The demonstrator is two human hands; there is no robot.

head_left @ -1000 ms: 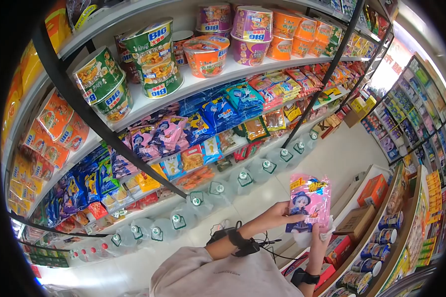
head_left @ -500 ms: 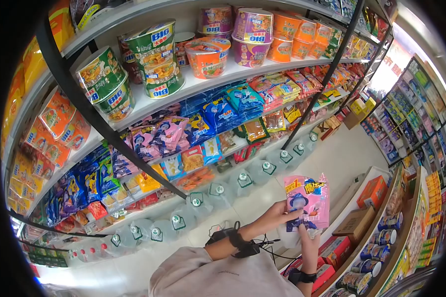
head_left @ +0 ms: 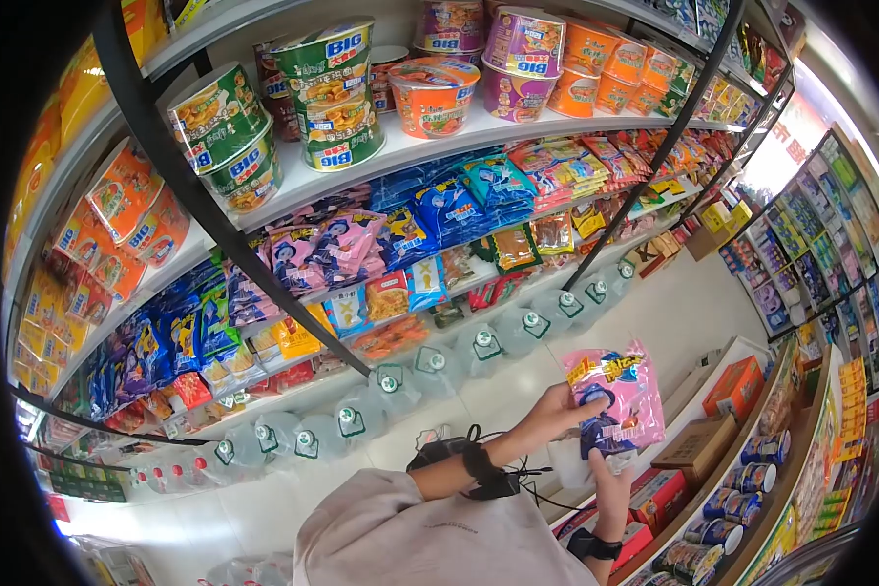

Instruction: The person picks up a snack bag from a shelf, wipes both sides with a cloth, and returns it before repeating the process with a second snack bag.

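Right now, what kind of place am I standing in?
Most likely a small grocery or convenience store: shelves stacked with instant noodle bowls, water jugs lining the floor, and a pink snack packet in both hands.

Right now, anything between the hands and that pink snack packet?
No. Both hands are on the pink packet: the left hand grips its left edge, and the right hand holds it from below. Nothing visible sits between the fingers and the packet.

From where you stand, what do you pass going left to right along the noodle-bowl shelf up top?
Green bowls lying on their side → stacked green bowls → orange bowl → purple bowl → row of orange bowls.
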